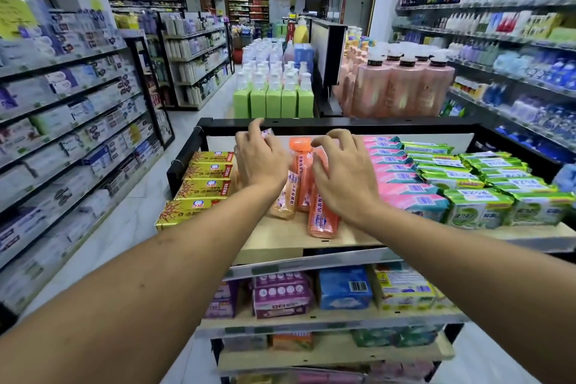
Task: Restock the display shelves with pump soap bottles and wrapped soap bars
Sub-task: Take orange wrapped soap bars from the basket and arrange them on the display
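Several orange wrapped soap packs (322, 212) stand in a loose cluster in the middle of the top shelf board (280, 240); one has an orange cap (300, 144). My left hand (260, 162) curls over the left side of the cluster, its fingers round the top of a pale pink-and-orange pack (284, 196). My right hand (343, 179) rests on the right side, fingers arched and apart above the packs. Yellow wrapped bars (207, 179) are stacked to the left, pink bars (396, 171) and green bars (480, 187) to the right.
The lower shelf holds purple packs (280, 293), a blue pack (344, 287) and yellow-labelled packs (402, 290). Behind the unit stand green pump bottles (274, 97) and large pink pump bottles (402, 87). Stocked aisle shelves run along the left (62, 121) and right (514, 72).
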The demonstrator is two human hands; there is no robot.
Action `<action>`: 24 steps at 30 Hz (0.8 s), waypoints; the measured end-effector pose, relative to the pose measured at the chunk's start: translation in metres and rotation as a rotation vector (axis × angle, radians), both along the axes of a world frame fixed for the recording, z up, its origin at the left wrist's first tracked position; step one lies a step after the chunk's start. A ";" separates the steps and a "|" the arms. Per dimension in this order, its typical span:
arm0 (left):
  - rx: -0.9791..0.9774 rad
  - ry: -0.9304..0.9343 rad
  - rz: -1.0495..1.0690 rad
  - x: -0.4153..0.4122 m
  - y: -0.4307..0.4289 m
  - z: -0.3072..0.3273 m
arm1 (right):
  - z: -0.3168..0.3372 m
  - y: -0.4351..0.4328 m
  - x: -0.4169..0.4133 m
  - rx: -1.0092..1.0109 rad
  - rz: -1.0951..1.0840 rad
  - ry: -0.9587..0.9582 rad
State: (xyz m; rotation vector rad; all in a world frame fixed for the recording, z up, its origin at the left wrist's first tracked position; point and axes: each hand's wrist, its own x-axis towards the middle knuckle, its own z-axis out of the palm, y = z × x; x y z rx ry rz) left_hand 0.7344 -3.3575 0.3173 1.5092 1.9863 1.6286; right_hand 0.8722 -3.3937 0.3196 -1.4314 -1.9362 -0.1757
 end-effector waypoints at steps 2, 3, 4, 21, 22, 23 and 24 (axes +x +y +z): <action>0.033 0.019 0.001 -0.002 0.004 0.000 | -0.009 -0.014 0.004 0.064 -0.019 0.012; 0.037 0.011 -0.002 -0.003 0.006 0.001 | -0.015 -0.019 0.005 0.056 -0.034 -0.021; 0.038 -0.011 -0.004 -0.004 0.009 0.002 | -0.021 -0.024 0.006 0.033 -0.042 -0.090; -0.080 0.203 -0.327 -0.028 -0.006 0.009 | -0.037 -0.008 0.002 0.003 -0.021 -0.353; -0.069 0.230 -0.339 -0.029 -0.009 0.005 | -0.038 -0.011 0.002 0.006 -0.017 -0.358; -0.062 0.249 -0.357 -0.028 -0.011 0.001 | -0.040 -0.014 0.003 0.020 -0.009 -0.369; -0.052 0.261 -0.368 -0.028 -0.012 -0.002 | -0.042 -0.016 0.004 0.037 0.002 -0.377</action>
